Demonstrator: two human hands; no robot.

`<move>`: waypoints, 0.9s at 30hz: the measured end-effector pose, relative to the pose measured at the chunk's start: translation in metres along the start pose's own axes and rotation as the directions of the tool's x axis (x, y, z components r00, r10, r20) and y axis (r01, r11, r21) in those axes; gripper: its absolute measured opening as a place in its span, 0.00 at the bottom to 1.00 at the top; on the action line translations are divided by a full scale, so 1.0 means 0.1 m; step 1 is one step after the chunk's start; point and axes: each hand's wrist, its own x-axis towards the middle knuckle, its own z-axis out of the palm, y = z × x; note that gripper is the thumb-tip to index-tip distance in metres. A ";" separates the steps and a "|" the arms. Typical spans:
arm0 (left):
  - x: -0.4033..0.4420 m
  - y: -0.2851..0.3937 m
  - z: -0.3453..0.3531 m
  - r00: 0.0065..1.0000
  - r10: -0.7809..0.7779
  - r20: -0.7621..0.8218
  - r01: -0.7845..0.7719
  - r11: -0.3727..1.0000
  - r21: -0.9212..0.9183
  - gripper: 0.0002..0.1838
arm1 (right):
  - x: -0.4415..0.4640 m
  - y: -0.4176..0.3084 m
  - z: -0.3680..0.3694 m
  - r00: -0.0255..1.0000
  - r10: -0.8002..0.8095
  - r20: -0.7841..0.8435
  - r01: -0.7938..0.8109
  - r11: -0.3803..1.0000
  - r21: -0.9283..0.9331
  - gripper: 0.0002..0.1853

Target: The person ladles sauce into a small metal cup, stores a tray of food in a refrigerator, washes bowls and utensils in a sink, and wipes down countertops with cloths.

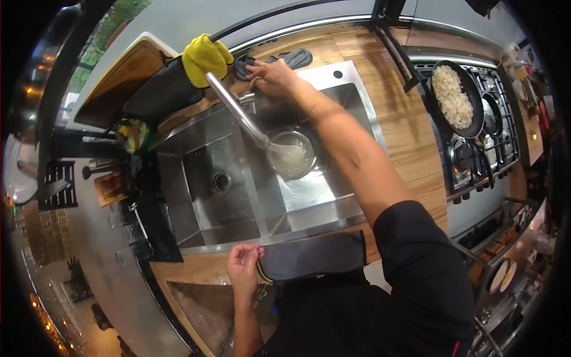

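My right hand (272, 77) reaches across the sink to its back edge, fingers around the faucet handle (252, 85), which they partly hide. From the long metal faucet (235, 110) water runs into a clear bowl (290, 156) in the right basin. The bowl holds cloudy, whitish water; whatever lies under it is blurred. My left hand (242, 268) hovers at the sink's front edge with its fingers curled in, and I see nothing in them. Beside it a dark grey cloth (312, 256) hangs over the front edge.
Yellow gloves (205, 59) and a grey cloth (291, 59) lie behind the faucet, near upright cutting boards (122, 83). The left basin (217, 202) has a drain. On the stove (499, 143) at right, a black pan (473, 89) holds white rice (453, 98).
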 end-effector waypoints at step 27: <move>1.17 0.13 -1.42 0.859 0.338 0.385 -0.470 0.818 0.331 0.04 | -4.92 -2.26 -0.87 0.819 0.396 -0.415 -0.483 0.866 -0.128 0.25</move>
